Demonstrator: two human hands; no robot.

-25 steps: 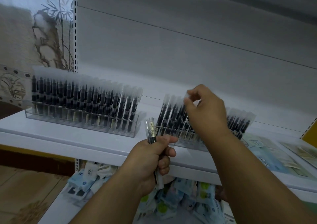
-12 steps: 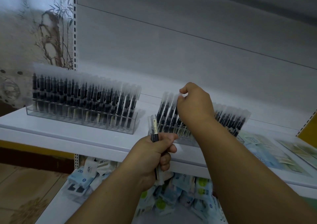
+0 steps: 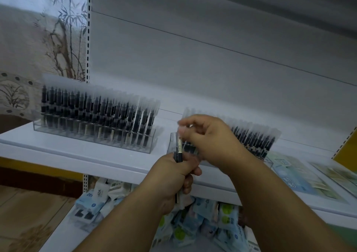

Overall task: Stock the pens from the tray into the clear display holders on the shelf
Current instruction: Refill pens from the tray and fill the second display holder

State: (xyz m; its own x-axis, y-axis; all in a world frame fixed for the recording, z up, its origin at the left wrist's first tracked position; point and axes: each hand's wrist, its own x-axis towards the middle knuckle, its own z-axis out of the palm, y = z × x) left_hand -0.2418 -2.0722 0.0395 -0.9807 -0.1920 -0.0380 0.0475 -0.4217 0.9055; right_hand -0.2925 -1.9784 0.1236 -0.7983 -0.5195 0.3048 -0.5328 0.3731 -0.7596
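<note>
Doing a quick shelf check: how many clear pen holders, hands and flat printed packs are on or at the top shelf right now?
Clear pen holders: 2, the left holder and the right holder, both holding pens.
Hands: 2, the left hand gripping a few pens, the right hand pinching one at its top.
Flat printed packs: at least 2, blurred at the right edge.
Total: 6.

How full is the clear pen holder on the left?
Apparently full: the left holder shows packaged pens in an unbroken row from end to end.
</note>
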